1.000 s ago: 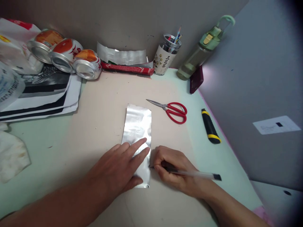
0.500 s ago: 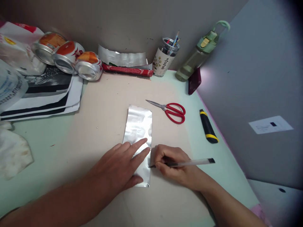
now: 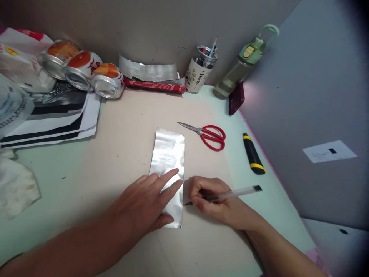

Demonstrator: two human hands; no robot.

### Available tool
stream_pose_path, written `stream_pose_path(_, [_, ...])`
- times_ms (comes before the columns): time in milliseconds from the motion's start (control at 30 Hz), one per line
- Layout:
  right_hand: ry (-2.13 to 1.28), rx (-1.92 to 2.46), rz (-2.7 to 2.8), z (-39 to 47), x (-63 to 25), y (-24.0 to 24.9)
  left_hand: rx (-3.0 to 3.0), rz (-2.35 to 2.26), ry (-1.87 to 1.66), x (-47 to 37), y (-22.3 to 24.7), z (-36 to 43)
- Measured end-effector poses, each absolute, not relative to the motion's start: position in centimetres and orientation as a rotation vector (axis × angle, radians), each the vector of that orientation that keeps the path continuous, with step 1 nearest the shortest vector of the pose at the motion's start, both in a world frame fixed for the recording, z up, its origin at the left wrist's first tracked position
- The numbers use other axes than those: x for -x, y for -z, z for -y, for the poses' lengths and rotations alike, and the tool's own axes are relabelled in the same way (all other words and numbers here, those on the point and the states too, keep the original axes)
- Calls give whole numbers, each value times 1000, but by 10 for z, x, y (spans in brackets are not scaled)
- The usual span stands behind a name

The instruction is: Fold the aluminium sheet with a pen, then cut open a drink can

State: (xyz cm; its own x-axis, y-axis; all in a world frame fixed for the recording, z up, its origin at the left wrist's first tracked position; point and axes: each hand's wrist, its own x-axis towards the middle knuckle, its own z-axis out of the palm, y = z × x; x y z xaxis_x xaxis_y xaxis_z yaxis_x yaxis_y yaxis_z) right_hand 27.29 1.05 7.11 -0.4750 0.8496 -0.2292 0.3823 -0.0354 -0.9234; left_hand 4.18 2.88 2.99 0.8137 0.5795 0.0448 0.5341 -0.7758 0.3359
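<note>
A silvery strip of sheet metal [image 3: 168, 150], slightly wrinkled, lies upright in view on a beige board [image 3: 129, 130]. My left hand [image 3: 150, 198] rests flat across its lower half, fingers spread, covering part of it. Just right of the strip, my right hand [image 3: 210, 198] pinches a pen [image 3: 236, 192] with a clear barrel and black end cap. The pen's tip is at the strip's right edge, close to the board; whether it touches the board I cannot tell. Scissors [image 3: 201, 132] with red handles lie beyond my right hand.
A black and yellow cutter [image 3: 253, 156] lies at the right. Along the back stand a jar of pencils [image 3: 200, 71], a green bottle [image 3: 236, 69], cut can metal [image 3: 155, 82] and several drink cans [image 3: 108, 82]. Papers [image 3: 57, 123] and a stained cloth [image 3: 17, 184] are at the left.
The pen tip has shifted slightly right, away from the strip's edge, and the pen's back end has tilted up a little. My left hand stays on the strip.
</note>
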Motion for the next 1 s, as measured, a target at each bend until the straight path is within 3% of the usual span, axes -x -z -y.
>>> stream_pose_path(500, [-1191,1349,1890,-3,-258,-61,-2688,-843,-219,-42,-32,-29])
stream_pose_path(1000, [-1357,1210,2063,-10,-269,-66,-2679,-802,-238,-40,-31,-30])
